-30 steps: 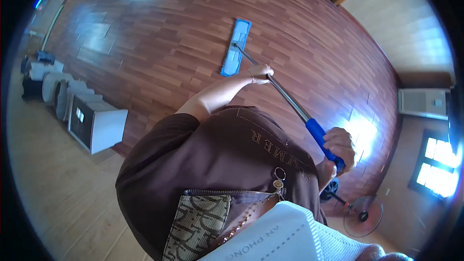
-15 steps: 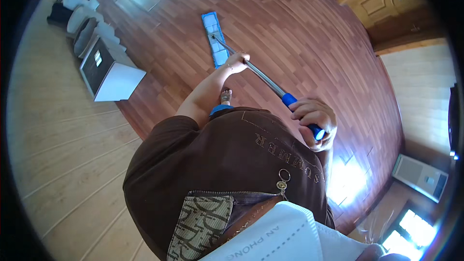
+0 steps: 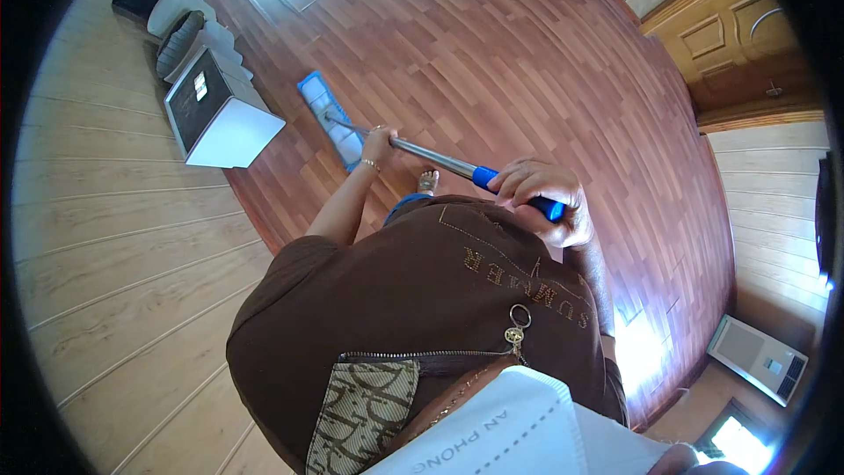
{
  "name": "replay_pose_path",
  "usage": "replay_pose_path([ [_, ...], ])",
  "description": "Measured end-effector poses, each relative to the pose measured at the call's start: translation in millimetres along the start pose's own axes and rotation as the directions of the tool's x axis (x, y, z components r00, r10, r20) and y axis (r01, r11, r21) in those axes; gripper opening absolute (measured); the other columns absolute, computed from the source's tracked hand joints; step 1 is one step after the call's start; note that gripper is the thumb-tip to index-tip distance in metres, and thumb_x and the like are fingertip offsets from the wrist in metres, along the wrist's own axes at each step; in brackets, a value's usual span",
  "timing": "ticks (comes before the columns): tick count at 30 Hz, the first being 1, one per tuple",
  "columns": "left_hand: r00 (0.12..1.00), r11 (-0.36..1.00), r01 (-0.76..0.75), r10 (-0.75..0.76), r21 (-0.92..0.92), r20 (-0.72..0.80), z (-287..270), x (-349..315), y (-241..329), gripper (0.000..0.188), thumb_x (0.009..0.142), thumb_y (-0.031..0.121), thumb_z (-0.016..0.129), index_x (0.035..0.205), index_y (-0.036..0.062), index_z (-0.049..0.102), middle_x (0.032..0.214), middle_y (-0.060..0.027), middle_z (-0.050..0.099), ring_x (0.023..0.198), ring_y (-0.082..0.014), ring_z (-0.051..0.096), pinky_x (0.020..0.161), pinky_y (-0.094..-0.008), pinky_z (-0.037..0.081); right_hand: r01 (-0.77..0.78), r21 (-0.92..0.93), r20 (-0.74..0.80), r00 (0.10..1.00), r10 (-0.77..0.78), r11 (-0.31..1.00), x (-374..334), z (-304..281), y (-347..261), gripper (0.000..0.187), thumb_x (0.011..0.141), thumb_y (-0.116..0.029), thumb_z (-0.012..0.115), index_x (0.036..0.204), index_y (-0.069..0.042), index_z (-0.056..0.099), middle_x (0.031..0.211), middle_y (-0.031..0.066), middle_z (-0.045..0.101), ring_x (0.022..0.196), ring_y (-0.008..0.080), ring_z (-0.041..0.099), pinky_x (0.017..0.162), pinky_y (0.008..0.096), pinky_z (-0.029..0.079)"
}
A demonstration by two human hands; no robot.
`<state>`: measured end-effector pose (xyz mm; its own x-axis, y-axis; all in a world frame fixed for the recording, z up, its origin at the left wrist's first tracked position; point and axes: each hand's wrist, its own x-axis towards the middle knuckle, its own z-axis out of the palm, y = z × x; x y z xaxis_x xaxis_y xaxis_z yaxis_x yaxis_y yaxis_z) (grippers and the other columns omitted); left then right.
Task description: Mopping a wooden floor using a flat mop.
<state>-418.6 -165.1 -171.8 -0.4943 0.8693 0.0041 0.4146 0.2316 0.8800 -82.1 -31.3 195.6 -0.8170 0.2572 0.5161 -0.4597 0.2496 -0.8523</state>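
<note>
A flat mop has a light-blue rectangular head (image 3: 318, 105) lying on the wood floor, ahead and to the left. Its metal pole (image 3: 432, 156) slants from there up to the right, toward my chest. My left hand (image 3: 379, 146) is wrapped round the lower part of the pole, close to the mop head. My right hand (image 3: 549, 196) grips the blue handle (image 3: 484, 177) at the top, whose rounded end pokes out beneath the fingers.
Left of the mop stands a white cabinet with a dark top (image 3: 236, 130), with several chairs (image 3: 189, 31) beyond it along the panelled wall (image 3: 114, 255). A wooden door (image 3: 725, 35) is at the far right. A white floor-standing unit (image 3: 758, 359) stands to the right.
The mop head has swung left and nearer to me, toward the white cabinet. Both hands have moved left with the pole, keeping their grip. The view has shifted slightly.
</note>
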Motion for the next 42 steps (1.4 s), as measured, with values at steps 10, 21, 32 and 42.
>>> replay_pose_path([
  [10,0.996,0.874,-0.078,0.054,0.479,0.064,-2.9,-36.1,84.4,0.025,0.075,0.024,0.071,0.063,0.0046,0.059,0.073,-0.0194,0.061,0.078,-0.041,0.059,0.072,-0.0501,0.047,-0.222,-0.039,-0.102,0.971,0.217,0.974,-8.6,-6.9,-36.6,0.003,0.076,0.001,0.064,0.079,-0.001,0.064,0.085,0.0103,0.068,0.093,0.03,0.068,0.084,0.0414,0.051],
  [21,0.79,0.882,-0.466,0.378,0.072,0.483,61.6,17.4,146.1,0.033,0.079,0.02,0.071,0.063,0.0043,0.046,0.06,-0.0137,0.047,0.056,-0.0301,0.048,0.054,-0.0406,0.036,-0.209,-0.395,-0.28,0.955,0.1,0.895,-29.0,11.2,-112.5,0.008,0.073,-0.005,0.067,0.079,-0.005,0.061,0.078,0.0102,0.068,0.082,0.0308,0.07,0.073,0.0404,0.054],
  [32,-0.008,0.489,-0.729,0.693,-0.478,0.721,217.2,-4.8,253.8,0.016,0.068,0.016,0.068,0.067,0.0114,0.053,0.063,-0.011,0.054,0.068,-0.0319,0.059,0.063,-0.0426,0.046,-0.379,-0.905,-0.413,0.892,-0.184,0.195,-73.9,83.5,-223.8,0.021,0.076,-0.017,0.067,0.093,-0.005,0.063,0.072,0.0103,0.067,0.062,0.0235,0.068,0.045,0.0277,0.046],
  [42,-0.547,0.521,-0.386,0.535,-0.761,0.644,264.0,-116.0,375.8,0.024,0.074,0.028,0.072,0.074,0.0109,0.056,0.075,-0.0099,0.062,0.078,-0.0324,0.063,0.065,-0.0454,0.047,-0.683,-0.656,-0.643,0.729,-0.237,-0.322,-82.9,178.8,-246.2,0.052,0.091,-0.055,0.052,0.081,-0.005,0.062,0.068,0.0068,0.065,0.064,0.0233,0.068,0.05,0.0305,0.047],
])
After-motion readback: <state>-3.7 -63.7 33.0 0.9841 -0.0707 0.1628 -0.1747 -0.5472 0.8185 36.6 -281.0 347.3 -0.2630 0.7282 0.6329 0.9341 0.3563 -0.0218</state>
